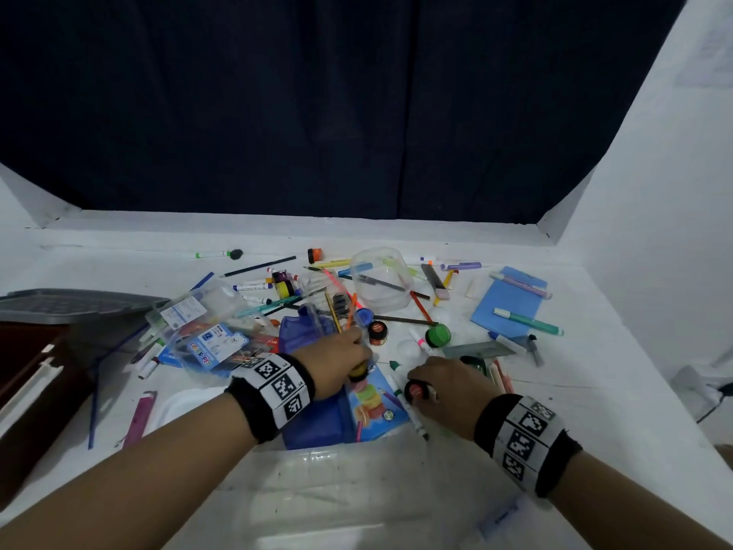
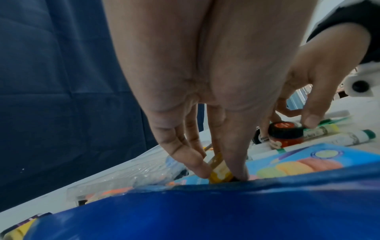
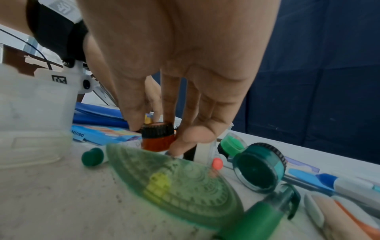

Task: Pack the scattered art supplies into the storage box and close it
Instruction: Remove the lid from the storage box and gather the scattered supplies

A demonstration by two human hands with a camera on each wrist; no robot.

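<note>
Small paint pots, gripped, near edge of white surface (image 1: 595,391)
Left hand (image 1: 337,363) pinches ribbed yellow plastic pot (image 2: 221,174); right hand (image 1: 448,387) pinches black-lidded red pot (image 3: 158,138); clutter crowds both.

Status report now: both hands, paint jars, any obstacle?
Left hand pinches yellow jar. Right hand grips red jar. Storage box open, near.

Storage box (image 1: 337,490) cut off by the head view's bottom edge. Yellow paint jar (image 2: 221,174), beyond the box, half hidden by left hand (image 2: 197,81) (label unreadable).
</note>
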